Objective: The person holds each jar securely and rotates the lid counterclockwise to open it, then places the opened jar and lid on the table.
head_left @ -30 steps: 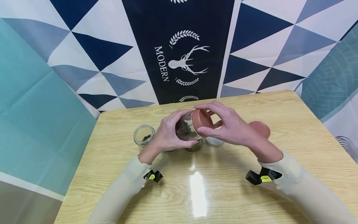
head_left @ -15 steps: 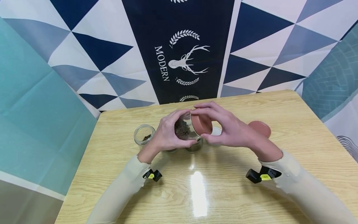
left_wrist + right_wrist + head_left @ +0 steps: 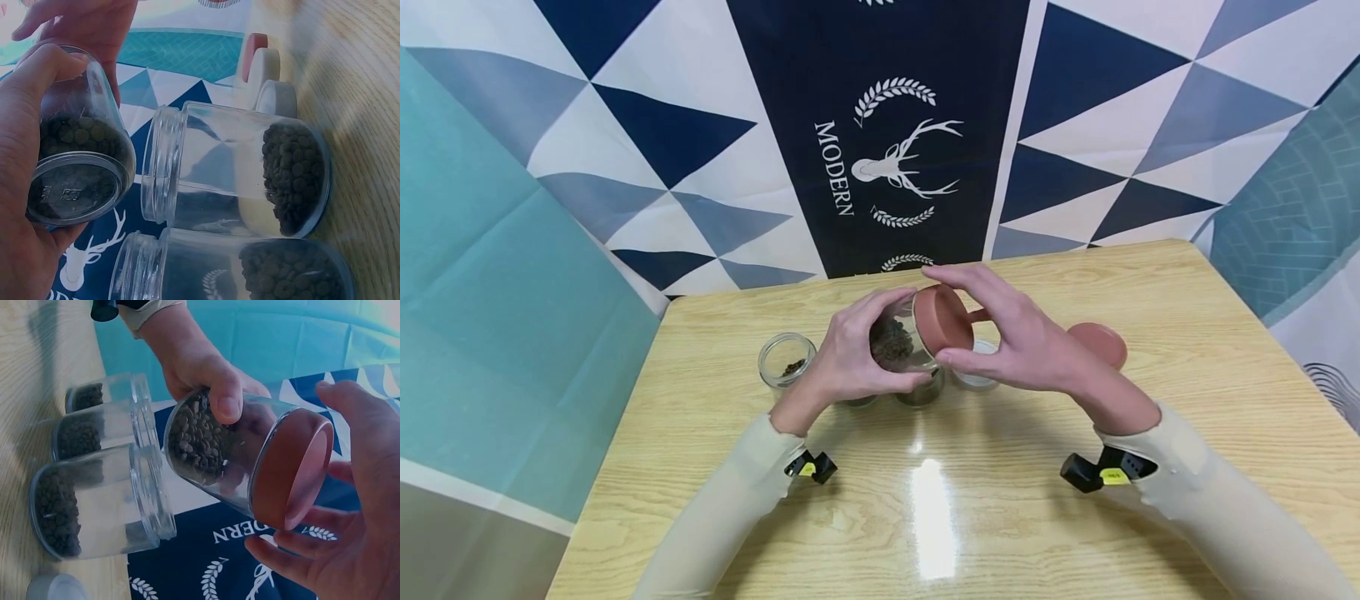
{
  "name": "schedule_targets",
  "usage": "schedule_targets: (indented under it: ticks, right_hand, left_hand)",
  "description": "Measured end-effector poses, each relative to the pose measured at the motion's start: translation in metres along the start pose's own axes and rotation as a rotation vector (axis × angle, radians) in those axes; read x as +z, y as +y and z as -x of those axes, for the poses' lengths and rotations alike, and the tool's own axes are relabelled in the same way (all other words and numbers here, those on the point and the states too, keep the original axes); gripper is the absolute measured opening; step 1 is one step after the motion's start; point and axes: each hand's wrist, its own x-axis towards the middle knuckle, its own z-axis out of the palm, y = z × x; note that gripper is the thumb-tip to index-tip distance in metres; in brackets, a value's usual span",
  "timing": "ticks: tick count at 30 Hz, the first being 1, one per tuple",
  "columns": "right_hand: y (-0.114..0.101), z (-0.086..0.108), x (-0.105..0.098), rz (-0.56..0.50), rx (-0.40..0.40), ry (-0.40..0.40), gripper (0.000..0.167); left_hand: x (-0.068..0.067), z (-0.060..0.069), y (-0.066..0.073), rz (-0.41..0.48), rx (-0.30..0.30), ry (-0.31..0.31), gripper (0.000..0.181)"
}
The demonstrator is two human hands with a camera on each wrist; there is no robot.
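Observation:
My left hand (image 3: 857, 350) grips a clear glass jar (image 3: 891, 337) partly filled with dark round pellets, held tilted above the table. A reddish-pink lid (image 3: 290, 469) covers the jar's mouth, which points to the right. Around that lid my right hand (image 3: 1018, 337) spreads its fingers and thumb; in the right wrist view the thumb stands apart from the rim. Lidless glass jars holding dark pellets stand below: one at the left (image 3: 786, 362), another under the held jar (image 3: 921, 392). In the left wrist view, a lidless jar (image 3: 231, 169) appears close by.
A white lid (image 3: 976, 379) lies below the right hand, and a pink lid (image 3: 1097, 343) lies farther right. The wooden table (image 3: 850, 517) meets a patterned cloth backdrop (image 3: 880, 167) behind the jars. Teal cloth (image 3: 512, 333) borders the left side.
Half a second ago the right hand's fingers lay closer round the lid; now they are spread wider and turned back. The left hand and jar have barely moved.

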Motion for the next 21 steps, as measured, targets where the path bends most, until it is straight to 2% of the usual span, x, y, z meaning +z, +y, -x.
schedule_targets:
  ticks: [4, 7, 12, 17, 21]
  right_hand:
    - [-0.0027, -0.0004, -0.0018, -0.042, 0.128, 0.010, 0.089]
    - [-0.0045, -0.0009, -0.0005, -0.057, 0.166, 0.008, 0.085]
    - [-0.0064, -0.0013, 0.0035, -0.050, 0.146, 0.002, 0.072]
    - [-0.0063, -0.0015, 0.0053, -0.056, 0.142, 0.006, 0.071]
    - [-0.0040, -0.0005, 0.0054, -0.047, 0.090, -0.001, 0.072]
  left_hand:
    - [-0.0009, -0.0014, 0.0015, -0.001, -0.008, -0.002, 0.102]
    - [-0.0014, -0.0015, 0.0024, -0.003, -0.014, -0.006, 0.102]
    - [-0.0020, -0.0011, 0.0031, 0.001, -0.014, -0.012, 0.102]
    - [-0.0020, -0.0002, 0.0018, 0.002, -0.004, -0.011, 0.101]
    - [-0.0018, 0.0003, 0.0005, -0.002, 0.010, -0.006, 0.101]
